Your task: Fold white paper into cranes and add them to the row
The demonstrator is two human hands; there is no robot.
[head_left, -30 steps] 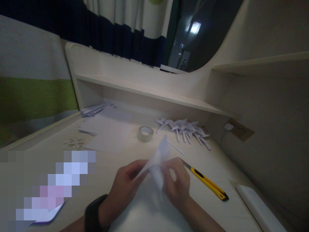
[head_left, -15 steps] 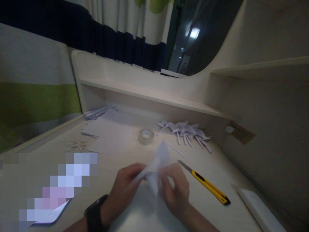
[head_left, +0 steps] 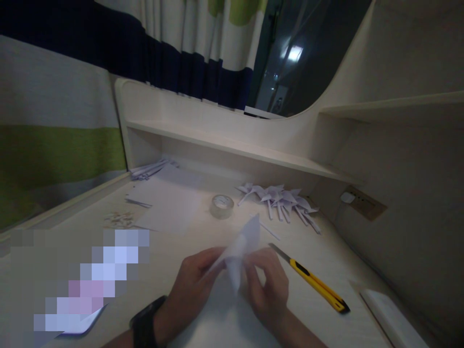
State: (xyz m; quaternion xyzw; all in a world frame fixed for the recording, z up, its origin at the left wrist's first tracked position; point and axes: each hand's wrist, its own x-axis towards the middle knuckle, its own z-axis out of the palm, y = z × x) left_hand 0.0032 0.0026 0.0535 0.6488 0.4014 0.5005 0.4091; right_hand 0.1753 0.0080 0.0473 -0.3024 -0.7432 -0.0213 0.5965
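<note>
Both hands meet low over the desk [head_left: 174, 261], pinching one folded piece of white paper [head_left: 242, 246] btw them. Left hand [head_left: 194, 285], w/ a dark watch [head_left: 145, 324] on the wrist, has thumb and fingers closed on the paper's left edge; right hand [head_left: 268, 285] is closed on it from the right, fingertips tucked against the fold. The paper stands up from the grip, one pointed flap rising up and to the right, another flap hanging down btw the two hands, above a white sheet lying flat under the wrists. Just right of the right hand lies a yellow utility knife [head_left: 315, 285], blade end pointing toward the paper, not touching it. Further back, approx. centre of the desk, a roll of clear tape [head_left: 222, 206] lies flat. Behind and right of the tape, a heap of folded white paper shapes [head_left: 281, 200] w/ thin stems sits near the shelf [head_left: 232, 147]. Left of the tape a plain white sheet [head_left: 166, 208] is spread out, w/ cut strips [head_left: 148, 169] at the back corner and small scraps [head_left: 118, 220] near its front edge. A flat white object [head_left: 389, 316] lies at the far right edge. Light is dim; finer fold detail can't be made out.
</note>
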